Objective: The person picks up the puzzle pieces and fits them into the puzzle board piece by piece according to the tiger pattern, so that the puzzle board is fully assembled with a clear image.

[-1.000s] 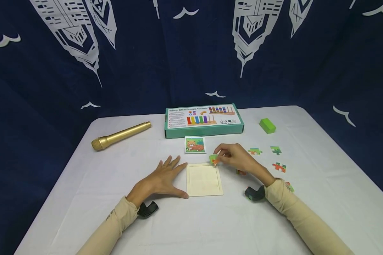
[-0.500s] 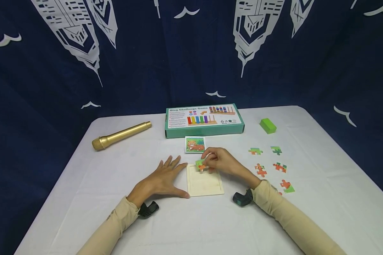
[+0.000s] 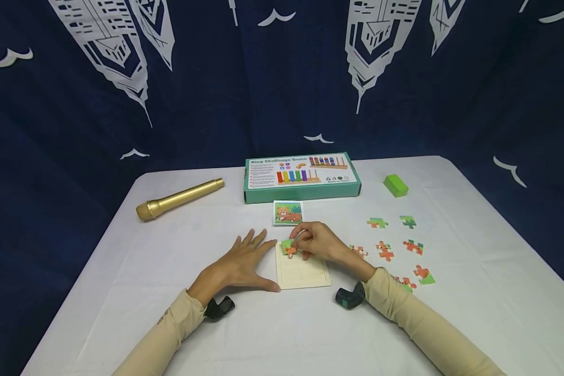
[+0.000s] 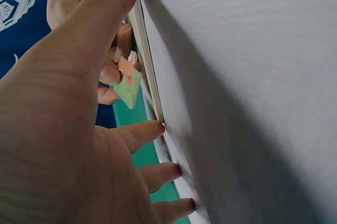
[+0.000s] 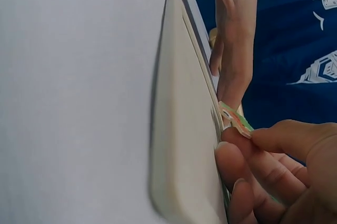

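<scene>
A pale wooden tray (image 3: 304, 274) lies flat at the middle of the table. The left hand (image 3: 238, 265) is spread beside it, its thumb and index finger touching the tray's left corners. Over the tray's far left corner, the right hand (image 3: 320, 242) pinches a green and orange puzzle piece (image 3: 288, 247) between thumb and fingers. In the right wrist view the piece (image 5: 238, 121) is tilted at the fingertips of the right hand (image 5: 284, 166). The left wrist view shows the piece (image 4: 128, 83) above the tray's edge, beyond the left hand (image 4: 89, 129).
Several loose puzzle pieces (image 3: 384, 251) lie to the right. A small tiger picture card (image 3: 288, 213) sits behind the tray, in front of a green game box (image 3: 303, 195). A gold microphone (image 3: 180, 199) lies at the back left, a green block (image 3: 396, 185) at the back right.
The right hand has moved left with the puzzle piece, from the tray's far right corner to its far left corner, uncovering loose pieces at the right. The left hand has stayed in place.
</scene>
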`<state>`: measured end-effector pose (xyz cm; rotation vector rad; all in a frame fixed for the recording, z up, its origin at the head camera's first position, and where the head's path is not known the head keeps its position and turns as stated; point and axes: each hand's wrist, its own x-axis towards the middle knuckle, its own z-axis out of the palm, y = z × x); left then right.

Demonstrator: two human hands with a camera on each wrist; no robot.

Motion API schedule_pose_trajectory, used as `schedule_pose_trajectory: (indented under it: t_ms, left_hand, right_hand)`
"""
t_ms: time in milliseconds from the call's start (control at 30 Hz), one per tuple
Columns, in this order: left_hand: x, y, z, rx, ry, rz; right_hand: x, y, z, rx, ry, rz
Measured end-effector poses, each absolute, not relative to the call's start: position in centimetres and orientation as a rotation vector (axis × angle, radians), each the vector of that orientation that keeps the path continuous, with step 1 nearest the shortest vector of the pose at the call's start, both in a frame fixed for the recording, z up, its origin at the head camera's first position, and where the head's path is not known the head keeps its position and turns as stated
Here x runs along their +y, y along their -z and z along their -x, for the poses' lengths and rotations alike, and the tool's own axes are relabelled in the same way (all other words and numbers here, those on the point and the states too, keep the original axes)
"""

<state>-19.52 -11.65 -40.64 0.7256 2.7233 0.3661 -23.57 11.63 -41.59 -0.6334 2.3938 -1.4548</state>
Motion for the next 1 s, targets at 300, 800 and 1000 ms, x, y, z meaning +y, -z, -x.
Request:
schedule_pose_trajectory:
  t_ms: [300, 800, 1000]
  left_hand:
    - [-11.60, 40.74, 19.60, 2.725, -0.352, -0.731]
    - [-11.56, 40.72, 19.64, 2.720, -0.340, -0.717]
    - [-11.67, 40.74, 19.64, 2.722, -0.342, -0.730]
  right_hand:
    - [11.40, 41.85, 23.34, 2.465, 1.411, 0.706]
    - [11.12, 41.89, 23.28, 2.644, 1.245, 0.801]
    - [10.85, 41.98, 23.20, 2.728, 1.174, 0.833]
